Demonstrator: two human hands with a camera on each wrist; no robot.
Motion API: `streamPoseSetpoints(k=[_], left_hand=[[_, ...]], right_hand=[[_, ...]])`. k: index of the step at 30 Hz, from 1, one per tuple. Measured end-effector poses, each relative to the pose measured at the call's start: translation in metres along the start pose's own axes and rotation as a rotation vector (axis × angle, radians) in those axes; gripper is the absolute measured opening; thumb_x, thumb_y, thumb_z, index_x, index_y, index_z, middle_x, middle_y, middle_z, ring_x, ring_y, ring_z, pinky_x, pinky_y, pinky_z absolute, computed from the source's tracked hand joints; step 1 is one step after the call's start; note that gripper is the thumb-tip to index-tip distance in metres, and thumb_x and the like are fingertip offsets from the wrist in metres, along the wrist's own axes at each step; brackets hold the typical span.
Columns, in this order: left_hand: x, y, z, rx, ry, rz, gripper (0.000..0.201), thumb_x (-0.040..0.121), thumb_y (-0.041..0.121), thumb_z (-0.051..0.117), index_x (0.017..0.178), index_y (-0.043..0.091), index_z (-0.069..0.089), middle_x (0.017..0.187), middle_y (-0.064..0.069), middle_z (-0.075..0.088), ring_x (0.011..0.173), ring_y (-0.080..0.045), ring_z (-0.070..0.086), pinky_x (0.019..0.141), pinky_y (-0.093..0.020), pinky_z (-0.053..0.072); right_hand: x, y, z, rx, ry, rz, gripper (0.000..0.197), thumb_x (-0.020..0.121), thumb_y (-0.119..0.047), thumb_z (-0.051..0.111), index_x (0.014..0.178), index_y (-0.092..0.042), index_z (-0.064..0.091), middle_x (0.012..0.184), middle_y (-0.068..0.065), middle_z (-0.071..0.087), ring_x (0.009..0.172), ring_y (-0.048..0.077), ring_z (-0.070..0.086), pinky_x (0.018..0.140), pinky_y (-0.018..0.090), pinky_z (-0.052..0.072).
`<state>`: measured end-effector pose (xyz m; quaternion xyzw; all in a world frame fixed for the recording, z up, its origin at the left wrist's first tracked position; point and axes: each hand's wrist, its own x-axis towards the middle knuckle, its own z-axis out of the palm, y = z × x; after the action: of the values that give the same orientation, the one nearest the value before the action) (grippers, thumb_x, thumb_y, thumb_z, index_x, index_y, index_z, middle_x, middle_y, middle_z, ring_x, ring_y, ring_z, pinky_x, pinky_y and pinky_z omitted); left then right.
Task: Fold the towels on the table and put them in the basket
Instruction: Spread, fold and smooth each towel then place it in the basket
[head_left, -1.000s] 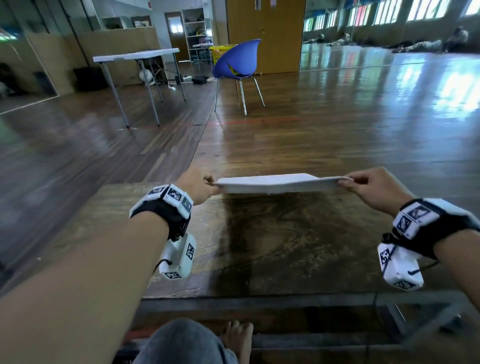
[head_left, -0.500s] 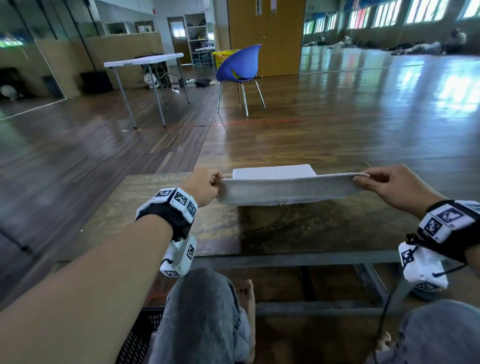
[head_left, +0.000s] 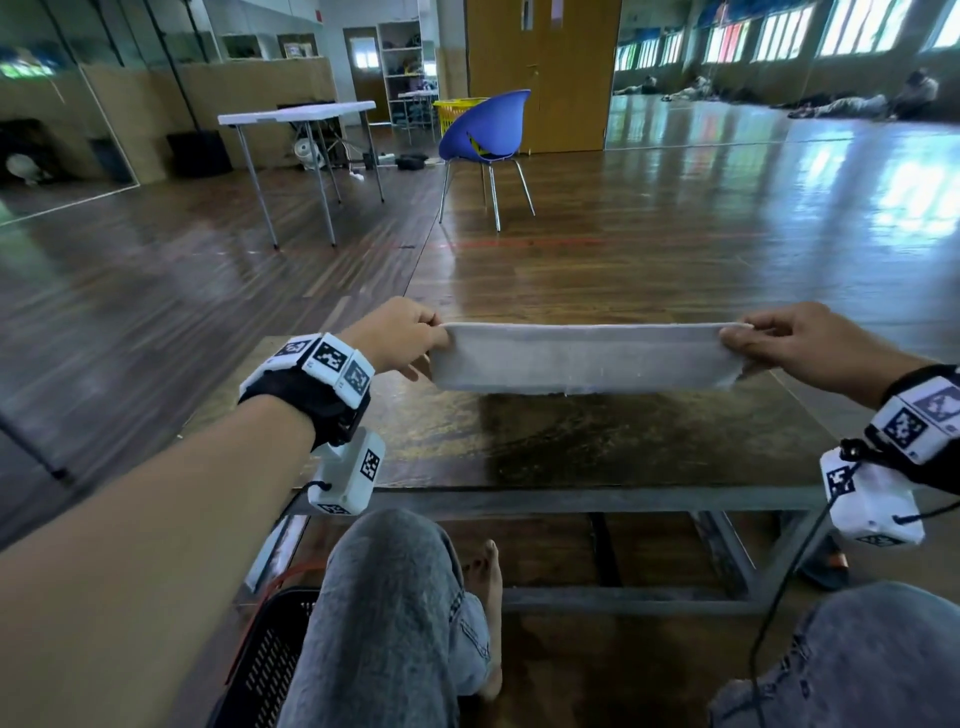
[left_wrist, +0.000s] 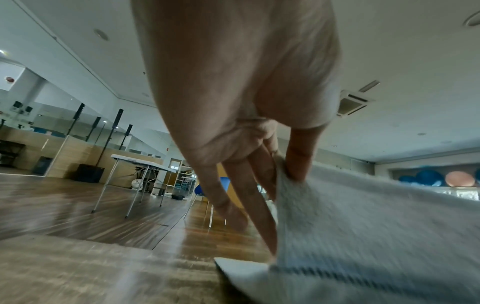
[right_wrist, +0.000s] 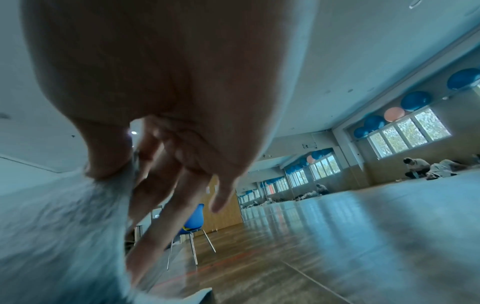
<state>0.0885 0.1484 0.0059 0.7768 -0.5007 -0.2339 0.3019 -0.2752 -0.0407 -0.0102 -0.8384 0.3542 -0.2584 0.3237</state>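
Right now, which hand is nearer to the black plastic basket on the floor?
Left. The left hand pinches the folded white towel's left end, above the black plastic basket at lower left; the right hand pinches the far right end.

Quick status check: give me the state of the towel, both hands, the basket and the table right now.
Towel: folded into a long band, held stretched in the air above the table.
Left hand: pinches the towel's left end.
Right hand: pinches the towel's right end.
Basket: on the floor by the left knee, mostly hidden; contents cannot be seen.
Table: no other towel visible on it.
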Motion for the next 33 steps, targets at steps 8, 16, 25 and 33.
streamPoseSetpoints(k=[8,16,25,33], left_hand=[[-0.004,0.007,0.005,0.022,-0.392,-0.232,0.013,0.099,0.009,0.053,0.091,0.003,0.061,0.079,-0.014,0.07,0.06,-0.021,0.068,0.076,-0.037,0.055],[0.048,-0.012,0.044,0.136,-0.158,-0.24,0.013,0.096,0.013,0.056,0.086,0.006,0.063,0.066,-0.007,0.073,0.055,-0.021,0.072,0.053,-0.029,0.055],[0.109,-0.037,0.092,0.122,0.273,-0.193,0.015,0.087,0.007,0.055,0.076,0.007,0.064,0.069,-0.012,0.058,0.063,-0.025,0.052,0.056,-0.027,0.043],[0.147,-0.077,0.136,0.278,0.083,-0.189,0.03,0.083,0.015,0.069,0.058,0.01,0.054,0.059,-0.009,0.049,0.057,-0.023,0.041,0.049,-0.024,0.03]], right_hand=[[0.004,0.003,-0.006,0.005,-0.328,0.217,0.025,0.095,-0.027,0.061,0.093,-0.008,0.077,0.084,0.012,0.077,0.076,0.03,0.074,0.062,0.028,0.058],[0.022,0.047,0.045,-0.137,0.015,0.173,0.029,0.096,-0.024,0.065,0.074,-0.006,0.07,0.056,0.001,0.068,0.049,0.014,0.064,0.052,0.022,0.048],[0.071,0.093,0.085,-0.21,0.18,0.171,0.025,0.095,-0.026,0.064,0.071,-0.019,0.063,0.067,0.004,0.063,0.068,0.024,0.057,0.068,0.034,0.041],[0.101,0.135,0.118,-0.318,-0.038,0.102,0.007,0.09,-0.018,0.066,0.086,-0.022,0.07,0.071,-0.009,0.063,0.069,0.006,0.056,0.063,0.025,0.036]])
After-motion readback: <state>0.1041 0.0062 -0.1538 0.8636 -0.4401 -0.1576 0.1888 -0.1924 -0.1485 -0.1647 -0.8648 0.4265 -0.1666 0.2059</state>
